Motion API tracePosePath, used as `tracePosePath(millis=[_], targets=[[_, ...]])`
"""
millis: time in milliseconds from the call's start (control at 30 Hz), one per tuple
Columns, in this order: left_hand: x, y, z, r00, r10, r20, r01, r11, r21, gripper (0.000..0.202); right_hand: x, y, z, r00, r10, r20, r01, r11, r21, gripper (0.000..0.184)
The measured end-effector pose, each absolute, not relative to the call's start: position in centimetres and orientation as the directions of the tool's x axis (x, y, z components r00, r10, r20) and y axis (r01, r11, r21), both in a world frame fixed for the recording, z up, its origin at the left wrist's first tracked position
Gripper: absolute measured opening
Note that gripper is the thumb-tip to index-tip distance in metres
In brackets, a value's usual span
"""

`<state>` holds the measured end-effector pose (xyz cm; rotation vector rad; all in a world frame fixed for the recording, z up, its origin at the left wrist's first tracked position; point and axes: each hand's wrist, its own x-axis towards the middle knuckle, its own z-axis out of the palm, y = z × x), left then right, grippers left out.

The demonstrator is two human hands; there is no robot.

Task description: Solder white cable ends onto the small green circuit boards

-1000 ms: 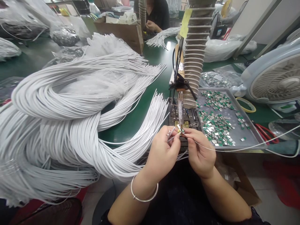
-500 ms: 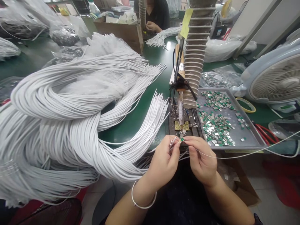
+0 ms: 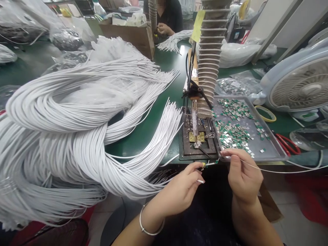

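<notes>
Over the green workbench, beside a steel tray of small green-silver clips, the left hand pinches closed on a short white cable lying sideways, tip pointing to the right hand; this one grips a thin wire going off rightward.

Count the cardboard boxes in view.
2: one box on the green bench beyond the white cables, one box low, right of the right hand. More may be hidden.
</notes>
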<state>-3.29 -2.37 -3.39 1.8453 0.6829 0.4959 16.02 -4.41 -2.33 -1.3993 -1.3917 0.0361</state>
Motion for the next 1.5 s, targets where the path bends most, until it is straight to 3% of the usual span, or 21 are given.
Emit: tracePosePath(millis=[133,267,400,533,667,900,1167,1367,1500], targets=[[-4.2,-1.6,-5.9,0.848,0.527,-0.055,0.218,-0.251,0.943,0.029,16.2,-4.5,-2.1,0.354,0.693,0.627,0.674,0.276,-0.685,0.017],[-4.8,-1.1,-9.0,0.774,0.582,-0.25,0.473,-0.27,0.839,0.026,16.5,-4.4,-2.2,0.378,0.677,0.632,0.688,0.252,-0.681,0.017],[-5.0,-1.0,-9.6,0.748,0.598,-0.287,0.519,-0.257,0.815,0.028,17.3,-3.8,-2.1,0.369,0.688,0.625,0.723,0.21,-0.658,0.018],[-4.8,-1.1,-7.2,0.815,0.53,-0.234,0.401,-0.225,0.888,0.03,18.7,-2.6,-1.7,0.204,0.794,0.573,0.854,0.143,-0.501,0.018],[-4.3,-1.4,-4.4,0.737,0.649,-0.19,0.197,0.063,0.978,0.022,19.9,-1.5,-1.4,0.075,0.87,0.487,0.929,0.116,-0.351,0.014],[-2.9,-1.2,-2.8,0.568,0.797,-0.205,-0.132,0.334,0.933,0.03,20.0,-0.4,-1.4,0.015,0.918,0.396,0.955,0.105,-0.278,0.015],[-1.9,-0.9,-2.6,0.486,0.846,-0.217,-0.194,0.347,0.918,0.028,19.3,-1.1,-1.0,0.071,0.843,0.533,0.919,0.153,-0.363,0.011],[-1.3,-1.0,-2.2,0.511,0.82,-0.257,-0.249,0.428,0.869,0.029,16.9,-2.4,-0.1,-0.05,0.803,0.594,0.734,0.432,-0.523,0.014],[-1.1,-1.0,-2.1,0.506,0.831,-0.232,-0.294,0.419,0.859,0.036,15.6,-2.7,-0.3,-0.131,0.791,0.597,0.633,0.531,-0.564,0.018]])
